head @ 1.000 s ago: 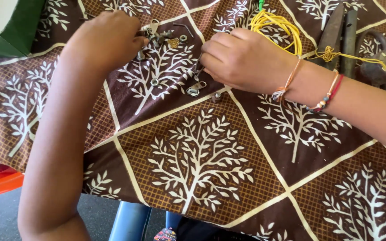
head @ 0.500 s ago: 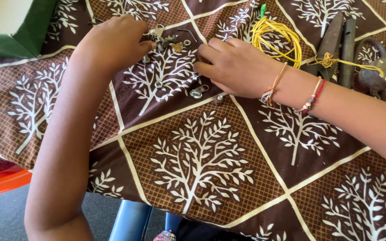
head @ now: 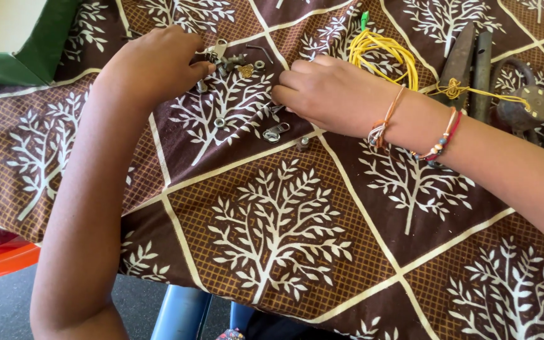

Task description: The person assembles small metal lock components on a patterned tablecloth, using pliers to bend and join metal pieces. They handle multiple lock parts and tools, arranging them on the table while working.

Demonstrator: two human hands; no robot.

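Right now my left hand (head: pixel 152 63) curls over the pile of small bolts and nuts (head: pixel 231 62), fingertips pinched, though I cannot tell on what. My right hand (head: pixel 328 94) rests knuckles-up, fingers folded by a metal clip (head: pixel 274 133). Such bits look light, hard, probably slippery; best pinched by the edges. They scatter across the tree-patterned tablecloth (head: pixel 284 239), near the yellow wire coil (head: pixel 385 53).

Near half of tablecloth (head: pixel 284 252) bare: open passage from table edge up to hands. Between left hand (head: pixel 155 60) and right hand (head: pixel 328 91), narrow gap cluttered with small nuts and bolts (head: pixel 231 63) and flat metal clip (head: pixel 275 132). Yellow wire coil (head: pixel 385 53) lies just behind right hand. Far right blocked by dark metal tools (head: pixel 470 60) and round padlock (head: pixel 527 107). Green box (head: pixel 33 44) closes far left corner.
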